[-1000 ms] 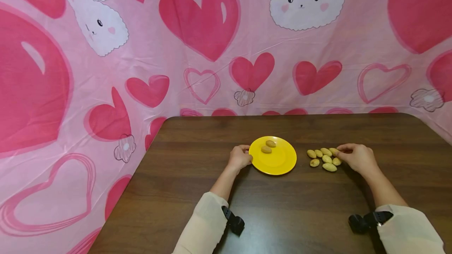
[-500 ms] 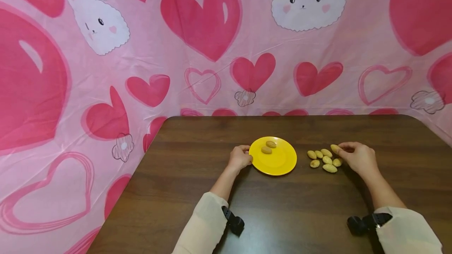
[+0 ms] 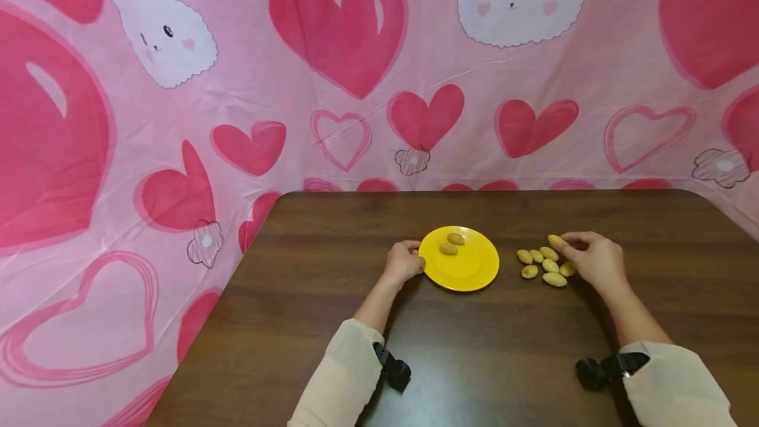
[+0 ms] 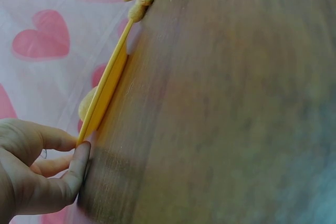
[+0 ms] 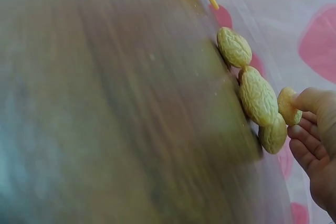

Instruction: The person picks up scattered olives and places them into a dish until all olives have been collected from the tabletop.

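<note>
My left hand (image 3: 403,262) pinches the left rim of a round yellow plate (image 3: 462,282); in the left wrist view its thumb is under the edge and a fingertip on top. Two small tan oval pieces (image 3: 448,249) lie on the plate. Between thumb and fingers, my right hand (image 3: 597,261) pinches a wrinkled yellow-green oval piece (image 5: 288,106), held above a loose group of similar ovals (image 3: 554,279). Up close, the ovals (image 5: 258,96) look like wrinkled dried fruit, their exact kind unclear.
The brown wooden table (image 3: 474,348) carries everything. Behind it hangs a pink cloth (image 3: 367,143) with hearts and rabbit faces. A black camera (image 3: 396,373) is strapped on the left wrist, another camera (image 3: 591,373) on the right, over pale sleeves.
My right hand has picked one oval up from the back right of the group and moved it slightly left and up. The left hand has stayed at the plate's rim.
</note>
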`<state>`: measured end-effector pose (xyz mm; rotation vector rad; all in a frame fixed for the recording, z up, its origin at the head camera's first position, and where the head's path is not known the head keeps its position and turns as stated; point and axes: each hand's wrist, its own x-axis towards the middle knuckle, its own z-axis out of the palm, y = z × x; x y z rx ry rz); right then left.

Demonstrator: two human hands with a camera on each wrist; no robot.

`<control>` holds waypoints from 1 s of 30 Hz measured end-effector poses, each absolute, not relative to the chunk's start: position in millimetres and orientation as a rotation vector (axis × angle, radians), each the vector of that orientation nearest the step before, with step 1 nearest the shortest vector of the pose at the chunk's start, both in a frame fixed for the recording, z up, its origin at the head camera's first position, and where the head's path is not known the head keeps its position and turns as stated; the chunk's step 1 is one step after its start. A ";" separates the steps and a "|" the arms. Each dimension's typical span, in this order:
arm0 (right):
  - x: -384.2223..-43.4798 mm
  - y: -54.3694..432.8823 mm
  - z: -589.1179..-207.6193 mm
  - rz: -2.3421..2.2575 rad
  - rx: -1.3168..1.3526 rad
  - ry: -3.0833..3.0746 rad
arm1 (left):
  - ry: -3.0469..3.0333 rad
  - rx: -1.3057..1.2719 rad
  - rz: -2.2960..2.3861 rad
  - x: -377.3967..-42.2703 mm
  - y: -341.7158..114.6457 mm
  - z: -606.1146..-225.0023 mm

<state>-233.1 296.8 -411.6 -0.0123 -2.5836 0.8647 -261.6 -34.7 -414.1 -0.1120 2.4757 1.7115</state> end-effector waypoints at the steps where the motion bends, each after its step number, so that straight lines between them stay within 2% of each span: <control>1: -233.5 295.5 -411.6 0.866 -0.010 -2.580 | 2.474 -0.112 1.713 -261.7 -34.8 -414.3; 30: -245.9 254.4 -410.7 0.934 0.138 -2.609 | 2.471 -0.137 1.723 -263.4 -33.9 -415.8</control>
